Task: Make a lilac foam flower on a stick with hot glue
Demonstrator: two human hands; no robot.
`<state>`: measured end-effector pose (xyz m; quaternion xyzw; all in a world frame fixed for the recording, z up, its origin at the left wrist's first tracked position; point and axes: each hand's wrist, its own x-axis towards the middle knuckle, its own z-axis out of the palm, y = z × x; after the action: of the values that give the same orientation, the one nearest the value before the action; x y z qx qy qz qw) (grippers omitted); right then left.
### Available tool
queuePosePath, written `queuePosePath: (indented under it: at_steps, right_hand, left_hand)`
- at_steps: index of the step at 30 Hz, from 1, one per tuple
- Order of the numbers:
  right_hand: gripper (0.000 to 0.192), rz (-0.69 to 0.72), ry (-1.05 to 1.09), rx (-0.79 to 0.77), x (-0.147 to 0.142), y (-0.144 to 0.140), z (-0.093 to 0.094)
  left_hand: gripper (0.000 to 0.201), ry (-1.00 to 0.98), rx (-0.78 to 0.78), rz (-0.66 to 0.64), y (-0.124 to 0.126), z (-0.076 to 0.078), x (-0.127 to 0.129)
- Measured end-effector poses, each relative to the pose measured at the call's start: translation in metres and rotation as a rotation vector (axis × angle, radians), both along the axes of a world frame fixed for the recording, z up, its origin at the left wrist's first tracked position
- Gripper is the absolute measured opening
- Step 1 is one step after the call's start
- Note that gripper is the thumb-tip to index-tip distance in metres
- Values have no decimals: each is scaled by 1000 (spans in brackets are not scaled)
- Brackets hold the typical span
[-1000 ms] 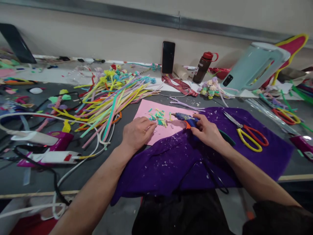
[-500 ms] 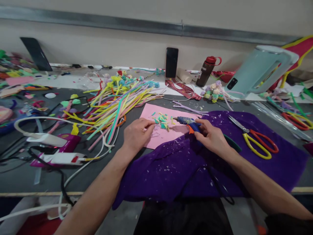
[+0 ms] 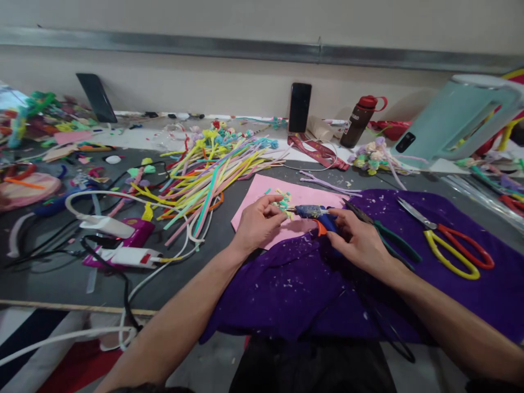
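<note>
My right hand [image 3: 360, 240] is wrapped around a blue glue gun [image 3: 309, 212] with an orange trigger, its nozzle pointing left. Right at that nozzle, the thumb and fingertips of my left hand [image 3: 260, 221] are pinched together; whatever they hold is too small to make out. Beneath both lies a pink sheet [image 3: 252, 204] with short cut bits of green, yellow and lilac fuzzy stem [image 3: 282, 196] on it, partly covered by my left hand. A purple cloth [image 3: 282, 284], speckled with white scraps, spreads under my right hand and forearm.
Green-handled pliers [image 3: 399, 245] and red-and-yellow scissors [image 3: 450, 243] lie on the cloth at right. A pile of coloured fuzzy stems [image 3: 208, 180] is behind my left hand. White chargers with cables [image 3: 126, 259] sit at left. A bottle [image 3: 360, 123], kettle [image 3: 454, 123] and phone [image 3: 299, 109] stand behind.
My left hand has moved right, from the cut bits to the glue gun's nozzle. The glue gun stays in my right hand. The pliers show more, and the whole view has shifted.
</note>
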<state>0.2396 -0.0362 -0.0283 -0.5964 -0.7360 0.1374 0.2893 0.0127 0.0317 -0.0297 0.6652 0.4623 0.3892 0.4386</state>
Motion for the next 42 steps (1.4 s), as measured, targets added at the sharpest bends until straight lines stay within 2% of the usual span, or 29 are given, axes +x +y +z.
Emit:
queuePosePath:
  at_steps: [7,12,19,30,33,38,42]
  right_hand:
    - [41,0,-20,-8,1,1,-1]
    - [40,17,-36,-48,0,0,-3]
    - [40,34,-38,-61,-2,0,-3]
    - [41,50,-45,-57,-2,-1,-2]
    - [42,0,-65,-10,3,-1,1]
    - [42,-191,-198,89,22,5,8]
    - [40,-198,-312,51,29,9,6]
  left_hand:
    - [35,189,181,73,4,-5,-17]
    - [25,263,353,-25,3,1,-18]
    - [25,278,337,-49,-2,0,-12]
    - [17,490,387,43,-4,0,-10]
    - [16,544,422,78,-3,1,-14]
    - [22,632,498,149,2,2,-24]
    - [21,658,514,161,4,1,-27]
